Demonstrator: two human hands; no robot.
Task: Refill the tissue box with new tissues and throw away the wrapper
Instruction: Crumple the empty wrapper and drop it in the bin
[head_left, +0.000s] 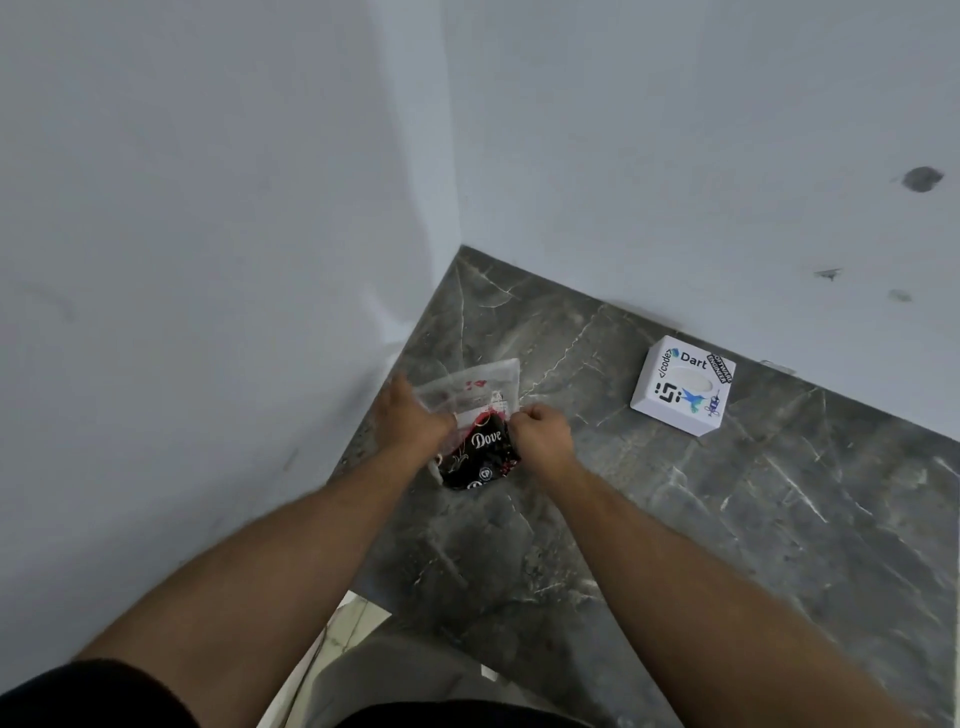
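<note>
A clear plastic tissue wrapper (475, 387) with red marks lies in the counter's corner, partly over a black packet (480, 457) printed "Dove". My left hand (410, 418) grips the wrapper's left side. At the wrapper's lower right edge my right hand (540, 434) pinches it, fingers closed. A white tissue box (680, 387) covered in stickers stands to the right against the wall, apart from both hands, with an oval opening on top.
The dark grey marble counter (675, 519) meets pale walls at the left and back. Its front edge runs diagonally at lower left, with light floor tiles (332, 634) below.
</note>
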